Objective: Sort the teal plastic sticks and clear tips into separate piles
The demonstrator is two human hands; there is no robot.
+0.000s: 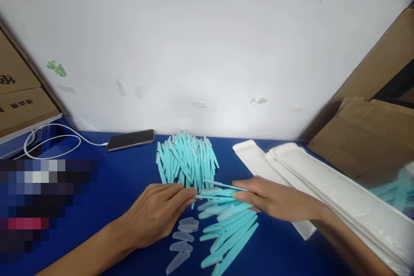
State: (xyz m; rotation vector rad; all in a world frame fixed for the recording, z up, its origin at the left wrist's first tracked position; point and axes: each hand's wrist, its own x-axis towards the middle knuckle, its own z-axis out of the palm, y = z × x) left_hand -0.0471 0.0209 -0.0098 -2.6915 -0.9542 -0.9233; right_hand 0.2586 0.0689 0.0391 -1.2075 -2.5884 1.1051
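Observation:
Several turquoise eyebrow razors are in my right hand (255, 196), pinched between thumb and fingers with their blade ends pointing left. My left hand (161, 207) is closed at the fingertips on the pale blade end of one eyebrow razor (213, 195). Whether a clear cap is between those fingers, I cannot tell. Below the hands, a loose row of turquoise razors (234, 237) lies slanted on the blue table. Small clear plastic caps (183, 236) lie left of that row. Behind my hands is a larger pile of turquoise razors (187, 157).
Long white packets (323, 181) lie on the right of the blue table (129, 168). A phone (131, 139) with a white cable (92, 141) rests at the back left. Cardboard boxes (362, 133) stand at the sides, and a white wall (207, 51) rises behind.

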